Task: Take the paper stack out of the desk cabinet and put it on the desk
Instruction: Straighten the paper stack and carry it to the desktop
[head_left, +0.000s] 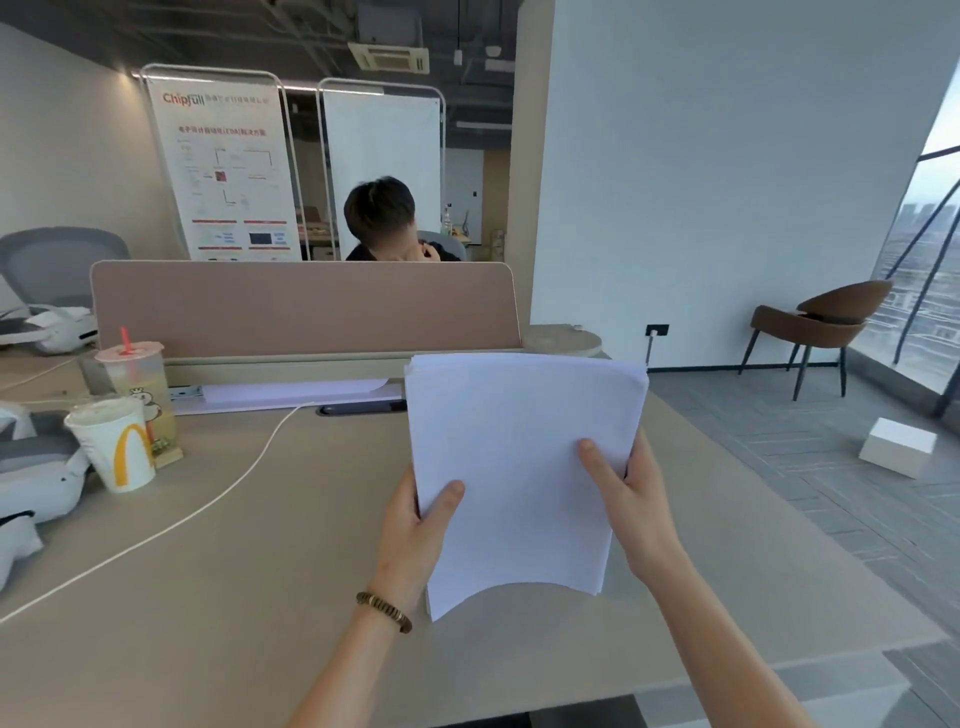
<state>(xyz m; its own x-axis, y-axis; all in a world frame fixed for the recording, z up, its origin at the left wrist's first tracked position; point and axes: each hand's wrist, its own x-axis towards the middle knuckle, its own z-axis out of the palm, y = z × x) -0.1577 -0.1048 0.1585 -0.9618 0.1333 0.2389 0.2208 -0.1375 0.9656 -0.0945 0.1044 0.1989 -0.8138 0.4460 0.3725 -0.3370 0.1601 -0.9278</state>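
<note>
Two hands hold one paper stack (519, 467) above the desk (260, 571). My left hand (415, 525) grips its left edge, thumb on top and the other fingers hidden beneath; my right hand (631, 499) grips the right edge the same way. The stack is tilted up toward me, its lower edge curling and clear of the desk. One bracelet (384, 612) circles my left wrist. Two cups stand at the desk's left: a paper cup (115, 447) in front, a plastic cup (139, 384) with a red straw just behind. One white cable (208, 506) runs across the desk. One person (382, 218) sits behind the divider (301, 306).
</note>
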